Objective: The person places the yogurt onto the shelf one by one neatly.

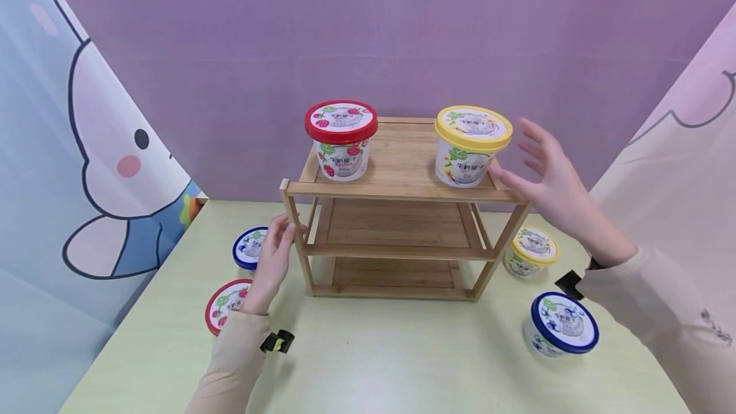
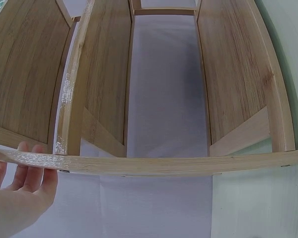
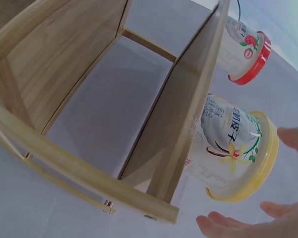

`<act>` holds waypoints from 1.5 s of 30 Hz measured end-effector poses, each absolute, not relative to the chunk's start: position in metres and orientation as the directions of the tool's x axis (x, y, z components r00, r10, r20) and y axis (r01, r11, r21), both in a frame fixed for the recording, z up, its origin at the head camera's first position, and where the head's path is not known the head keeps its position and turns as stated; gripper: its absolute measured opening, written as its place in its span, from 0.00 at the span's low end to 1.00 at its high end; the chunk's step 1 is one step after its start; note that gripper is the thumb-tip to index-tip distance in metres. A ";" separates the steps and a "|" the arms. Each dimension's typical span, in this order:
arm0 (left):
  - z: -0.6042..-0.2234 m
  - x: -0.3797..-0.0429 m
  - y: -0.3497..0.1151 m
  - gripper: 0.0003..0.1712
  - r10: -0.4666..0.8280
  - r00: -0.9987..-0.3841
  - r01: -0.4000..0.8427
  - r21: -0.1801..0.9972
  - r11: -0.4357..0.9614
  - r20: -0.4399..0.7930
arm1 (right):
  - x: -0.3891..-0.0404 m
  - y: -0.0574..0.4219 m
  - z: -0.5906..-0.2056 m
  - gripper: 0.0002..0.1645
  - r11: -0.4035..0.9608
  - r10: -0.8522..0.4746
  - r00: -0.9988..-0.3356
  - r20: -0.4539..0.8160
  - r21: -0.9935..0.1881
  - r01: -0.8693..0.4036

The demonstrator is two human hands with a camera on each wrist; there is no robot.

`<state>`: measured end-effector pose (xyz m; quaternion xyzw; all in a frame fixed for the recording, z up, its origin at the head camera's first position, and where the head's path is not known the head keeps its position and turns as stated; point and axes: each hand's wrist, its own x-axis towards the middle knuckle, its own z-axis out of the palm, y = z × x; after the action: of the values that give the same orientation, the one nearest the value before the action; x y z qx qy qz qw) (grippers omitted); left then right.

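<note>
A plain purple cloth (image 1: 368, 30) hangs behind a pale worktop (image 1: 374, 356), with a cartoon-printed cloth (image 1: 126, 126) on the left. On the worktop stands a wooden rack (image 1: 405, 155) with three shelves. A yellow-lidded tub (image 1: 468, 152) sits upright on the top shelf, near its front right corner; a red-lidded tub (image 1: 342, 142) stands upright towards the left of that same shelf, well apart from it.

The right hand (image 1: 554, 181) is just beside the yellow-lidded tub, fingers spread wide and holding nothing; whether the thumb touches the tub cannot be told. The left hand (image 1: 273, 260) grips the rack's left front upright, its fingers bent around the wood.

On the worktop left of the rack are a blue-lidded tub (image 1: 250, 246) and a second red-lidded tub (image 1: 224, 305), both partly hidden by the left arm. To the right stand another yellow-lidded tub (image 1: 531, 249) and, nearer the front, another blue-lidded tub (image 1: 563, 324).
</note>
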<state>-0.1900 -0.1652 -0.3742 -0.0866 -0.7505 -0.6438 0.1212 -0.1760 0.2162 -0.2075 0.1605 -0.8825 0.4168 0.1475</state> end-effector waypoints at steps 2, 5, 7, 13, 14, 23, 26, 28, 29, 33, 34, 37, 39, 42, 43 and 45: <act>-0.374 -0.190 -0.166 0.21 -0.027 -0.955 0.287 0.945 0.156 0.295 | -0.173 0.217 -0.211 0.45 0.603 -0.136 -0.897 0.421 -0.683 -0.412; -0.375 -0.191 -0.166 0.21 -0.034 -0.955 0.288 0.946 0.150 0.296 | -0.168 0.218 -0.218 0.43 0.604 -0.104 -0.891 0.441 -0.684 -0.409; -0.375 -0.191 -0.166 0.21 -0.039 -0.955 0.286 0.947 0.145 0.294 | -0.164 0.220 -0.224 0.42 0.603 -0.087 -0.888 0.452 -0.685 -0.409; -0.375 -0.191 -0.164 0.20 -0.042 -0.956 0.282 0.949 0.141 0.290 | -0.151 0.225 -0.241 0.40 0.606 -0.050 -0.886 0.462 -0.691 -0.394; -0.375 -0.191 -0.164 0.20 -0.043 -0.955 0.284 0.949 0.141 0.292 | -0.149 0.226 -0.244 0.39 0.605 -0.046 -0.887 0.460 -0.694 -0.391; -0.375 -0.190 -0.164 0.19 -0.040 -0.952 0.293 0.943 0.161 0.303 | -0.132 0.236 -0.269 0.38 0.596 -0.033 -0.872 0.488 -0.691 -0.409; -0.375 -0.191 -0.165 0.19 -0.042 -0.952 0.293 0.943 0.160 0.303 | -0.127 0.240 -0.278 0.38 0.585 -0.021 -0.873 0.487 -0.703 -0.406; -0.375 -0.191 -0.165 0.19 -0.042 -0.952 0.293 0.943 0.156 0.303 | -0.123 0.243 -0.283 0.38 0.573 -0.004 -0.878 0.479 -0.718 -0.394; -0.375 -0.191 -0.165 0.19 -0.041 -0.952 0.294 0.943 0.155 0.303 | -0.122 0.244 -0.285 0.38 0.568 0.003 -0.879 0.476 -0.725 -0.390; -0.374 -0.190 -0.165 0.19 -0.038 -0.954 0.290 0.945 0.154 0.299 | -0.115 0.250 -0.293 0.37 0.575 0.029 -0.882 0.471 -0.730 -0.371; -0.374 -0.190 -0.165 0.19 -0.037 -0.954 0.290 0.944 0.155 0.299 | -0.114 0.251 -0.295 0.37 0.580 0.030 -0.884 0.466 -0.728 -0.364; -0.374 -0.190 -0.165 0.19 -0.036 -0.953 0.292 0.944 0.153 0.300 | -0.110 0.257 -0.302 0.37 0.594 0.028 -0.888 0.458 -0.722 -0.354; -0.371 -0.188 -0.163 0.19 -0.036 -0.955 0.286 0.946 0.155 0.295 | -0.109 0.260 -0.307 0.36 0.600 0.018 -0.890 0.456 -0.717 -0.355; -0.371 -0.189 -0.163 0.19 -0.039 -0.952 0.295 0.942 0.157 0.305 | -0.108 0.267 -0.314 0.36 0.609 0.005 -0.887 0.461 -0.705 -0.363; -0.372 -0.189 -0.163 0.19 -0.039 -0.952 0.295 0.942 0.159 0.304 | -0.107 0.269 -0.316 0.35 0.614 0.000 -0.886 0.464 -0.699 -0.366; -0.372 -0.189 -0.163 0.19 -0.043 -0.953 0.290 0.943 0.163 0.301 | -0.106 0.273 -0.321 0.34 0.620 -0.011 -0.882 0.470 -0.689 -0.375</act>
<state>-0.1892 -0.1632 -0.3720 -0.0821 -0.7515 -0.6416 0.1299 -0.1062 0.2727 -0.3209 0.1102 -0.8738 0.4215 0.2159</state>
